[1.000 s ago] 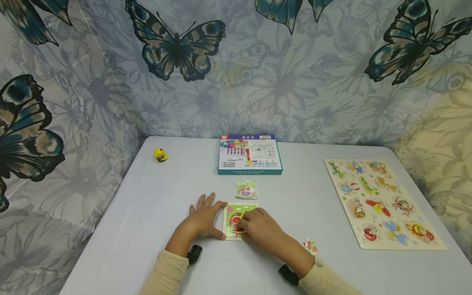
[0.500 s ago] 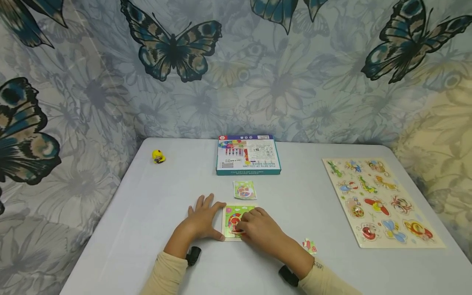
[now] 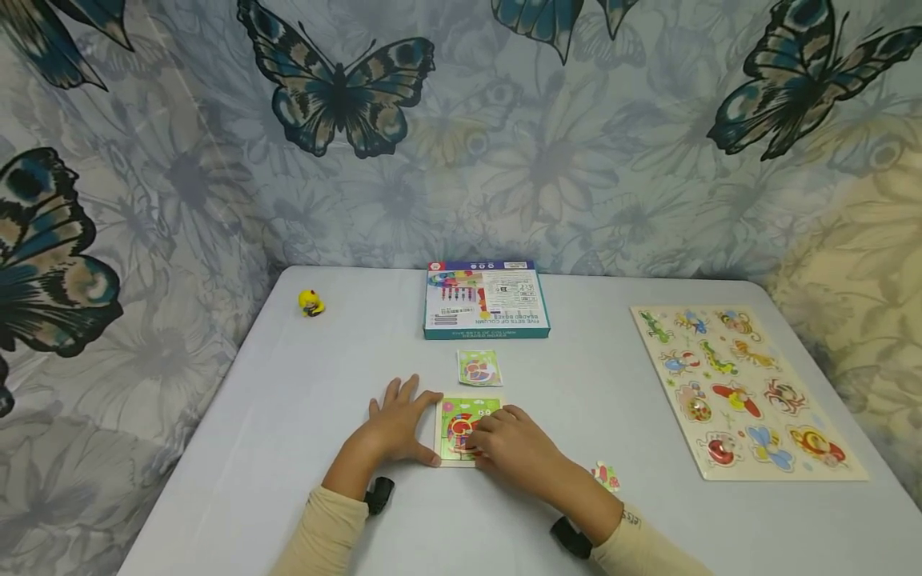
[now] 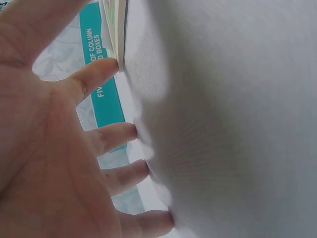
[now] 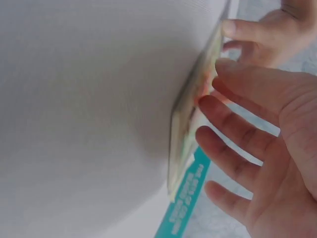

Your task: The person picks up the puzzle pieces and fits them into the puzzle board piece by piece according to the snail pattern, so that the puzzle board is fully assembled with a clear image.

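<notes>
A small square picture puzzle board [image 3: 448,406], green with a red snail-like picture, lies between my hands in the head view. My left hand [image 3: 394,426] has its fingers spread; its thumb and index fingertip touch the board's left edge. In the left wrist view, the other fingertips of the left hand [image 4: 54,144] rest on the table. Over the board's right side, my right hand [image 3: 520,450] pinches a puzzle piece, mostly hidden by the fingers. The right wrist view shows the right hand [image 5: 267,144] with thumb and index close together and a reddish patch [image 5: 224,96] beside them.
A loose piece with pink mushrooms [image 3: 607,477] lies by the right forearm. Behind the board are a small picture card [image 3: 479,368] and a flat teal-edged box [image 3: 487,302]. A yellow toy [image 3: 311,303] sits back left, a large insect puzzle board [image 3: 749,400] right.
My right hand has shifted slightly right, uncovering a little more of the picture, with a blue spot showing. The left hand stays at the board's edge.
</notes>
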`<state>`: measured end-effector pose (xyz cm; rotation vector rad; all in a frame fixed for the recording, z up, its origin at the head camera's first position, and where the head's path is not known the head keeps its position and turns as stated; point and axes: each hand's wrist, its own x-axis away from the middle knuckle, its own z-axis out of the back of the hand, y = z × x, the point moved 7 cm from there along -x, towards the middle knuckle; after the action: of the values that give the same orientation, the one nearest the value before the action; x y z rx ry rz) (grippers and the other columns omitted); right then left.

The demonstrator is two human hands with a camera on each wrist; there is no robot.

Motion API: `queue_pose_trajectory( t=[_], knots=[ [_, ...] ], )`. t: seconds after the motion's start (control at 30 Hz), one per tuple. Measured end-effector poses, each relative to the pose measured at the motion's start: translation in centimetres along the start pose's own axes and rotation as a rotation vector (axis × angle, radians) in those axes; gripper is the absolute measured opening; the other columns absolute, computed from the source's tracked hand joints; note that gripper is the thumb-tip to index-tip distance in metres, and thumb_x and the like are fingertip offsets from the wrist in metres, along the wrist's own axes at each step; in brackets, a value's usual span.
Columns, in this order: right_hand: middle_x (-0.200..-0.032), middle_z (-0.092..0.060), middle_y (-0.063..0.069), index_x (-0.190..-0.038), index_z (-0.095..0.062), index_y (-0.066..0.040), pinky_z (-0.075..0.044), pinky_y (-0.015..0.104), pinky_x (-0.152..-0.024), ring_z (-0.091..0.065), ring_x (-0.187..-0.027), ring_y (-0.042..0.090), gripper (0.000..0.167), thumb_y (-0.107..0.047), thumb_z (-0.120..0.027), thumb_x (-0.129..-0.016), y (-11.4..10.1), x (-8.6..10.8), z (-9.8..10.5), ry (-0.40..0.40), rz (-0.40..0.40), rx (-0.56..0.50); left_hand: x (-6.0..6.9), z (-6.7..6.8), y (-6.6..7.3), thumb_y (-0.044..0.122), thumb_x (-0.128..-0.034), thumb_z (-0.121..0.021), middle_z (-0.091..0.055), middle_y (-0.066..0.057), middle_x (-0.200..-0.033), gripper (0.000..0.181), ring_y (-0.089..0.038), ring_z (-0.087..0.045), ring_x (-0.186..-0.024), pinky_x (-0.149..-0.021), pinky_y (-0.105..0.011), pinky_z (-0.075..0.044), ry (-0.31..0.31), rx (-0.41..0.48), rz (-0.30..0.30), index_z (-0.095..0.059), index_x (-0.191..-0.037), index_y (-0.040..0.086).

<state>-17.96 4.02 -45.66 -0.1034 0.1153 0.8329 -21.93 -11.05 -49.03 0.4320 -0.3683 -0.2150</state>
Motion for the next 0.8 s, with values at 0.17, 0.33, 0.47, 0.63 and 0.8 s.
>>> queue_pose_trajectory(
  t=[0.17,0.33,0.47,0.63,0.8],
  knots=[
    [-0.096,-0.069,-0.006,-0.099,-0.074,-0.018,-0.045,0.042,-0.097,-0.062,-0.099,0.017,0.025,-0.025,-0.082,-0.076,1.3,1.6,1.2,-0.043,-0.071,-0.049,0.0,0.0,0.0,0.039,-0.0597,-0.092,-0.02,-0.016,-0.159,0.092,-0.045,-0.009,-0.146,-0.107,-0.074,-0.014,0.014,-0.001,0.002,-0.049,-0.14,0.024],
    [-0.098,-0.07,-0.002,-0.097,-0.073,-0.016,-0.045,0.045,-0.098,-0.063,-0.101,0.02,0.028,-0.021,-0.084,-0.073,3.6,4.5,2.1,-0.133,-0.203,-0.051,-0.1,-0.2,0.0,0.039,-0.059,-0.092,-0.02,-0.016,-0.159,0.093,-0.045,-0.009,-0.146,-0.106,-0.075,-0.013,0.012,0.004,0.0,-0.049,-0.14,0.024],
    [-0.102,-0.069,0.0,-0.1,-0.072,-0.015,-0.043,0.048,-0.099,-0.062,-0.104,0.025,0.035,-0.02,-0.086,-0.069,5.7,7.5,2.6,-0.191,-0.312,-0.049,0.1,-0.2,0.0,0.039,-0.0591,-0.092,-0.02,-0.016,-0.159,0.093,-0.044,-0.009,-0.146,-0.107,-0.075,-0.014,0.014,0.009,0.0,-0.049,-0.14,0.024],
    [-0.105,-0.067,0.0,-0.102,-0.07,-0.018,-0.042,0.054,-0.098,-0.061,-0.105,0.029,0.037,-0.016,-0.086,-0.068,7.7,10.9,2.8,-0.218,-0.397,-0.067,0.1,-0.1,-0.1,0.039,-0.0597,-0.092,-0.021,-0.017,-0.159,0.093,-0.044,-0.01,-0.146,-0.107,-0.074,-0.014,0.021,0.008,-0.005,-0.049,-0.14,0.023],
    [-0.101,-0.066,-0.003,-0.098,-0.069,-0.022,-0.044,0.056,-0.094,-0.062,-0.1,0.026,0.036,-0.01,-0.084,-0.067,8.6,13.0,2.3,-0.24,-0.436,-0.094,0.0,-0.1,-0.2,0.039,-0.0611,-0.091,-0.019,-0.017,-0.159,0.093,-0.044,-0.009,-0.146,-0.107,-0.074,-0.013,0.013,-0.002,-0.011,-0.047,-0.142,0.024]
  ],
)
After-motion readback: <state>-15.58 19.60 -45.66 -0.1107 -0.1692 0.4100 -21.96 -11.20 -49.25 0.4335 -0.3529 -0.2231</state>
